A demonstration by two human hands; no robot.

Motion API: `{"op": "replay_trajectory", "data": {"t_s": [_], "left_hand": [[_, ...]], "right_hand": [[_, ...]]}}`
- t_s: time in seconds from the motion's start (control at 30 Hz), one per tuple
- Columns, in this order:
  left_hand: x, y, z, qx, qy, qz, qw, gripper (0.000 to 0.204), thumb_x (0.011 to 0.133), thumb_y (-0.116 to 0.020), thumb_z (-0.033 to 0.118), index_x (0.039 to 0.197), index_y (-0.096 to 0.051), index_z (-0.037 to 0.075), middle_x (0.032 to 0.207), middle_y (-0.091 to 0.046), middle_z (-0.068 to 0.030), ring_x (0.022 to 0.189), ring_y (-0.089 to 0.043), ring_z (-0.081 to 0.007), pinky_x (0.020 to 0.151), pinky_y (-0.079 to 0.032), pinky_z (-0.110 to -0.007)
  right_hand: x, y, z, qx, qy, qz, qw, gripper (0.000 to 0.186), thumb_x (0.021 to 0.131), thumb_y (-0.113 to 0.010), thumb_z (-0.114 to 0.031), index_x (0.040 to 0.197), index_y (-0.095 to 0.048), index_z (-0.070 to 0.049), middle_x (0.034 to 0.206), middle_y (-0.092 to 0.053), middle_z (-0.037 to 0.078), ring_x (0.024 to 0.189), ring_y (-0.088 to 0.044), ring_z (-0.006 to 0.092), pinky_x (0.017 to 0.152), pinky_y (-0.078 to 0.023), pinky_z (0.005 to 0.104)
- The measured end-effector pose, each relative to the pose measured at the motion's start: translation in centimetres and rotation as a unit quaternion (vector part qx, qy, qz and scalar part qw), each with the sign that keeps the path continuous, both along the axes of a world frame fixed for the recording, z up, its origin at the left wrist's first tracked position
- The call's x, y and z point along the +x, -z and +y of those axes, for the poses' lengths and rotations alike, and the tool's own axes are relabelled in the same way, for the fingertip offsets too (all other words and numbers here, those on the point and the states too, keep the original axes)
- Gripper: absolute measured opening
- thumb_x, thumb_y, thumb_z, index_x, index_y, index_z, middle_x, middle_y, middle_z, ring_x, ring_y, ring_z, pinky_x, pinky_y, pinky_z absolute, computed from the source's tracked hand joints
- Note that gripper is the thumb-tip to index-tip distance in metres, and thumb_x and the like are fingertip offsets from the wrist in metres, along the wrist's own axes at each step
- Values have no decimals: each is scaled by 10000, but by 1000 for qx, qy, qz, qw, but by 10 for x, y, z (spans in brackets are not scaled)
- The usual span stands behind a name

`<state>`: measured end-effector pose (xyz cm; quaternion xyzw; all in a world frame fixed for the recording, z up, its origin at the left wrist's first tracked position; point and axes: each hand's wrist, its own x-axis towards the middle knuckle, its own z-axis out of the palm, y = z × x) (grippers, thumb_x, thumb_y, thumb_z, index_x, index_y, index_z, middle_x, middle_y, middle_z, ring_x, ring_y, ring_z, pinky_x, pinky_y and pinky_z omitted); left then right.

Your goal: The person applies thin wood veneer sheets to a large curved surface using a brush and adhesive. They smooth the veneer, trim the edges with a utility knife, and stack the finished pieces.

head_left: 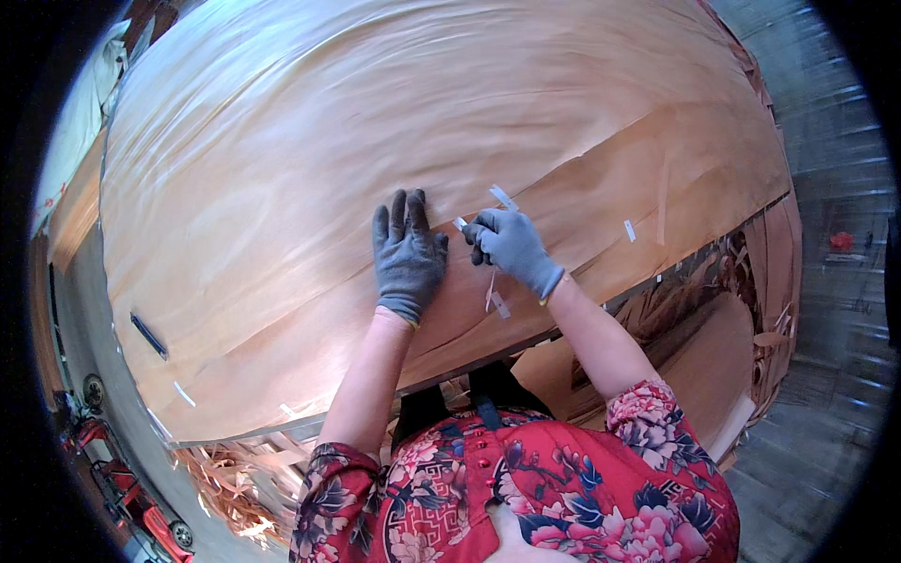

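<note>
Okay, both hands are gloved in gray and working mid-sheet. Left hand (407, 258): palm down on the veneer (282, 169), fingers out straight and pointing away from the body, grip open, nothing in it. Right hand (511, 246): just to the right of it, fingers curled, grip closed on a small white tab (460, 223) that pokes out at the fingertips on the left. Held tab sits in the gap between the two hands, by the seam where the near panel (572, 244) meets the paler veneer beyond. Can't tell if its underside is touching the wood.

Other white bits on the wood: far tab (504, 198) just past the right knuckles (contact with the glove unclear), near tab (500, 306) below the right wrist with a pinkish sliver (490, 289) beside it, right tab (630, 230) well off to the right, left tab (184, 394) down by the left corner.

Black tool (148, 336) lies close to the left edge, slim, slanted, well apart from both hands; too small to say what kind.

Veneer surface is rippled, mostly toward the far side. Below the front edge: loose scraps (230, 488) at lower left, more offcuts (737, 272) at right. Red machine (141, 497) with wheels on the floor (211, 525), lower left. Wearer's shirt (582, 479) is red floral, sleeves ending around the elbows.
</note>
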<state>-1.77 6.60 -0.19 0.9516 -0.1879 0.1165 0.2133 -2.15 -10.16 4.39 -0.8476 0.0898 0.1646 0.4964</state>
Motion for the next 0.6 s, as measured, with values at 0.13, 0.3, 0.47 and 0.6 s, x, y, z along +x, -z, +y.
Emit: {"op": "replay_trajectory", "data": {"t_s": [0.13,0.3,0.47,0.6], "left_hand": [[-2,7,4,-4,-8,-9,1000,673,809,-539,174,1384,-239,-6,1405,-360,-106,1343,-244,-301,1088,-187,-458],[-2,20,10,-53,44,-116,991,641,826,-516,141,1390,-240,16,1394,-369,-114,1304,-282,-373,1060,-226,-494],[-2,24,7,-24,64,-110,992,503,835,-521,130,1322,-402,93,1295,-442,-139,1237,-375,-356,1003,-306,-515],[-1,26,7,-9,65,-111,992,434,848,-516,159,1273,-472,86,1346,-375,-164,1250,-355,-363,1019,-288,-512]], "right_hand": [[17,9,17,-183,-102,-111,971,421,863,-514,-391,621,-628,-67,582,-622,98,635,-615,247,926,-362,386],[32,8,26,-301,-120,-74,943,425,855,-497,-414,677,-675,-72,647,-638,125,729,-624,279,978,-323,378],[30,-4,23,-396,-184,-61,897,508,867,-435,-475,720,-694,-63,707,-646,155,757,-631,280,994,-328,331],[26,-7,19,-408,-234,18,882,542,877,-394,-500,766,-698,-65,764,-650,178,763,-636,294,992,-346,328]]}}
